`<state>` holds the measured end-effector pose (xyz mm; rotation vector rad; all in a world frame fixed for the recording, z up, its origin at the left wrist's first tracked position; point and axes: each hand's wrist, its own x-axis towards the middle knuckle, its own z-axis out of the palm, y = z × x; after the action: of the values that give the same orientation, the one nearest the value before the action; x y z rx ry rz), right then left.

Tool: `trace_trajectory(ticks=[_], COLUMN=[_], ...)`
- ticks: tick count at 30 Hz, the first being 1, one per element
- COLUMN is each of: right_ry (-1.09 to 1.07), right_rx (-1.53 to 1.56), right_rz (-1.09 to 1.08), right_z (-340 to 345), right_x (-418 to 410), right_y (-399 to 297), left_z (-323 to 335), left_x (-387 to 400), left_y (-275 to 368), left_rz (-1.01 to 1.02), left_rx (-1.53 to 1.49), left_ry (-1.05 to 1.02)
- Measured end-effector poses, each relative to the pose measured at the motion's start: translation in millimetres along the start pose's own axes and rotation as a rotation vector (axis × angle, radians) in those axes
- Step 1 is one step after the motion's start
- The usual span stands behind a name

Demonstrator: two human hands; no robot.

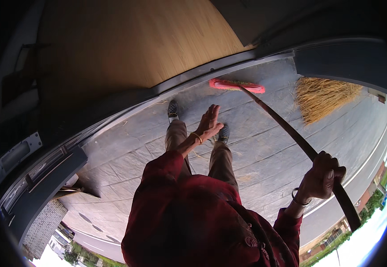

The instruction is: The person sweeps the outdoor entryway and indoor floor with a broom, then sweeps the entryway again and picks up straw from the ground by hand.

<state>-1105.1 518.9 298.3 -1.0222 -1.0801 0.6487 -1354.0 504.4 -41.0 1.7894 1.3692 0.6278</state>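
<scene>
My right hand point(323, 175), with a metal bangle at the wrist, is closed around the upper part of a long dark pole point(288, 130). The pole slopes away to a red fluffy flat mop head point(236, 86), which lies on the grey tiled paving point(266, 147) beside a metal door sill point(210, 70). A tuft of greenish-yellow debris shows along the mop's far edge. My left hand point(210, 123) is empty, stretched out above the paving between my dark shoes. Its fingers extend forward and its thumb stands apart. A gold-coloured bracelet circles that wrist.
Beyond the sill stretches a wood-grain surface point(140, 40). A thick bundle of straw point(327, 96) lies to the right, by a dark panel point(347, 63). Loose straw bits are scattered on the paving. A dark door frame point(50, 187) stands at left. Behind me runs a road point(327, 213).
</scene>
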Motion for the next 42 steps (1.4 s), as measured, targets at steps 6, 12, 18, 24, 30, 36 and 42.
trace_trajectory(ticks=[6,12,18,24,30,36,42], right_ry=[-0.156,-0.434,-0.551,-0.675,-0.952,-0.854,-0.789], right_rx=[0.108,0.218,0.114,0.213,0.285,0.222,0.057], right_rz=[-0.210,-0.225,-0.060,0.158,0.364,0.726,0.716], right_z=[42.6,95.4,191.3,307.0,400.9,378.8,277.8], right_x=[-7.4,-26.4,-51.4,-60.6,-113.0,-120.4,-79.9], right_y=[-124.4,-142.1,-85.4,61.3,198.8,204.8,157.3], left_z=[-43.1,-149.4,-279.7,-343.5,-325.6,-301.0,-253.5], left_x=[56.2,68.9,68.5,44.8,16.6,22.5,47.5], left_y=[232.2,201.4,57.9,-5.0,-102.6,-124.2,-114.5], left_rz=[0.413,0.534,0.167,-0.021,-0.312,-0.417,-0.374], left_rx=[-0.322,-0.045,0.243,0.426,0.382,0.179,0.117], left_ry=[0.053,0.460,0.591,0.781,0.754,0.648,0.470])
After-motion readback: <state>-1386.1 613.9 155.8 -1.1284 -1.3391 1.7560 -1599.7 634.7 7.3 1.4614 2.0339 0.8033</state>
